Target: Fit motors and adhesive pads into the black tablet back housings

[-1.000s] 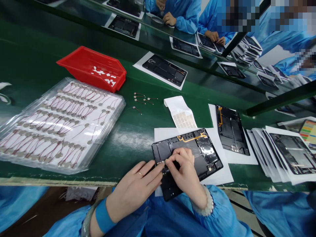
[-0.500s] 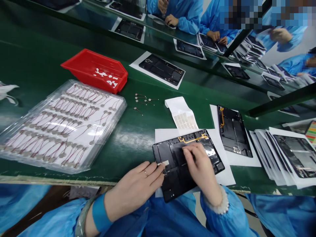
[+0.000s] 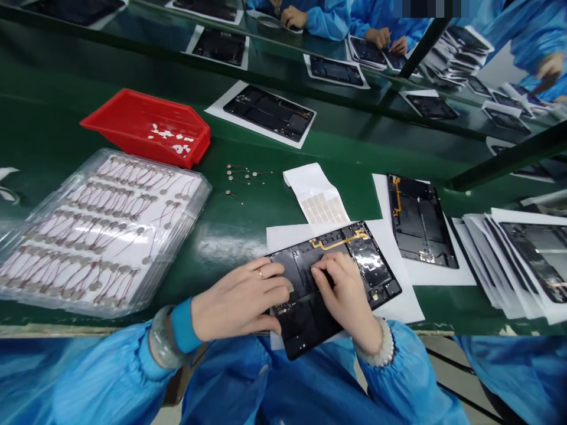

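Left hand (image 3: 241,300) half-curled, right hand (image 3: 348,289) pinched, grips unclear, we work over a black panel (image 3: 305,277), lower center; red bin (image 3: 133,121), upper left; disc tray (image 3: 188,213), left.

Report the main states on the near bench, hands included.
Black panel: lying inner side up
Left hand: touching the panel
Right hand: pinched over the panel
Red bin: open, white scraps inside
Clear tray: holding wired discs
Sticker sheet: far corner curled
Loose discs: scattered on bench
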The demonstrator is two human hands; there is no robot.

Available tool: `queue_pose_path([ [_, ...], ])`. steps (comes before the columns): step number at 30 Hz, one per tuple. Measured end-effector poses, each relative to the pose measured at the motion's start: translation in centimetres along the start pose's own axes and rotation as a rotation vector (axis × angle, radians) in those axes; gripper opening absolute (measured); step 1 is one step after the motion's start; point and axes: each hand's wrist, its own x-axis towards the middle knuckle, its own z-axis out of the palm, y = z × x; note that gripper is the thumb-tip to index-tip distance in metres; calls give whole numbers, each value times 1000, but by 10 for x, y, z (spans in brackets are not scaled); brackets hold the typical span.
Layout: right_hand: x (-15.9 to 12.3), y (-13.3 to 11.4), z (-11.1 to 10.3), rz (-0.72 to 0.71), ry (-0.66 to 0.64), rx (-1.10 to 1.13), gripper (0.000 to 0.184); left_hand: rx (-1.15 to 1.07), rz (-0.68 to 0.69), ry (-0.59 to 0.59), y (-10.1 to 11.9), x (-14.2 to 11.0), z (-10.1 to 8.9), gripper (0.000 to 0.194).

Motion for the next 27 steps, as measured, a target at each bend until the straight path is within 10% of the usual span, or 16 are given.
queue_pose_path([
  [27,0,1,0,16,-18,19,20,-20,-119,118,0,-10,-2,35],
])
